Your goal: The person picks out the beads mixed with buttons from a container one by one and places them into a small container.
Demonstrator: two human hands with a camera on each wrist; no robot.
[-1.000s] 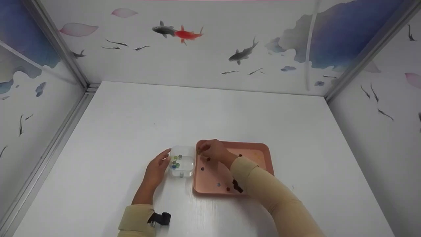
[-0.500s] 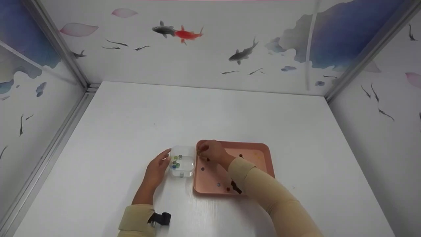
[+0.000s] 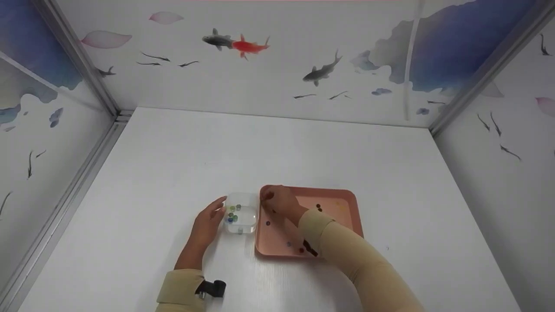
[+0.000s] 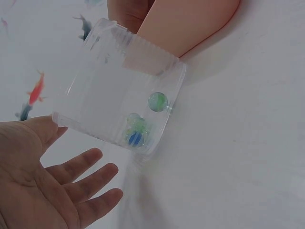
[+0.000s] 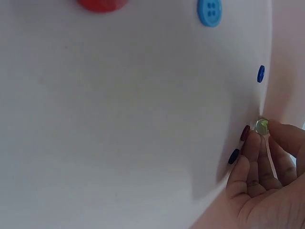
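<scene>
A clear plastic box (image 3: pixel 241 213) stands on the white table, just left of a pink tray (image 3: pixel 352 203). It holds several glass marbles (image 4: pixel 157 100), green and blue. My left hand (image 3: pixel 209 220) lies open beside the box's left wall, fingers straight and palm toward it (image 4: pixel 62 188). My right hand (image 3: pixel 274 201) reaches into the tray's far left corner. Its fingertips (image 5: pixel 257 143) pinch a small greenish glass marble (image 5: pixel 261 126) close to the tray wall. Beside that marble lie a dark red button (image 5: pixel 245 132) and a dark blue button (image 5: pixel 233 156).
More buttons lie scattered in the tray (image 5: pixel 119 119): a red one (image 5: pixel 101 4), a light blue one (image 5: pixel 209 11) and a small blue one (image 5: pixel 260 74). Painted walls with fish close the table (image 3: pixel 260 147) on three sides.
My right hand and forearm have edged slightly left within the tray's corner. The left hand and the box have not moved.
</scene>
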